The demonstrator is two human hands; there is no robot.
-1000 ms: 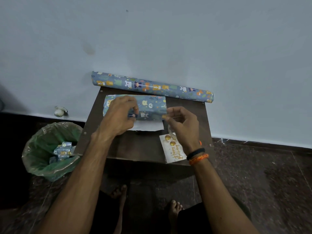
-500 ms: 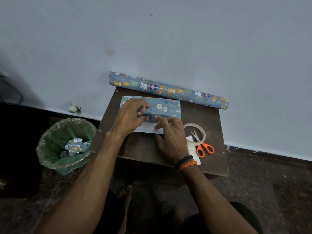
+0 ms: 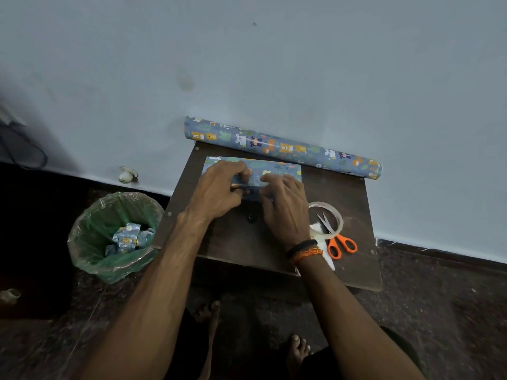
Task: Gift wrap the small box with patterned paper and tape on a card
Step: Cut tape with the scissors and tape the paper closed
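The small box [image 3: 277,168], covered in blue animal-print paper, lies on the dark wooden table [image 3: 233,242] near its far edge. My left hand [image 3: 219,190] grips the box's left part, fingers curled over the top and thumb against the paper's near fold. My right hand [image 3: 285,207] lies on the near side of the box, fingertips pressing on the paper seam beside my left thumb. The seam itself is hidden under my fingers. A white card [image 3: 315,229] lies partly under my right wrist.
A clear tape roll [image 3: 337,212] and orange-handled scissors [image 3: 340,242] lie on the table to the right. The wrapping paper roll [image 3: 282,146] rests against the wall. A green-lined bin [image 3: 115,234] with paper scraps stands left of the table.
My right hand came down from holding a piece of tape in the air and now presses on the box seam. The white paper edge below the box is no longer visible.
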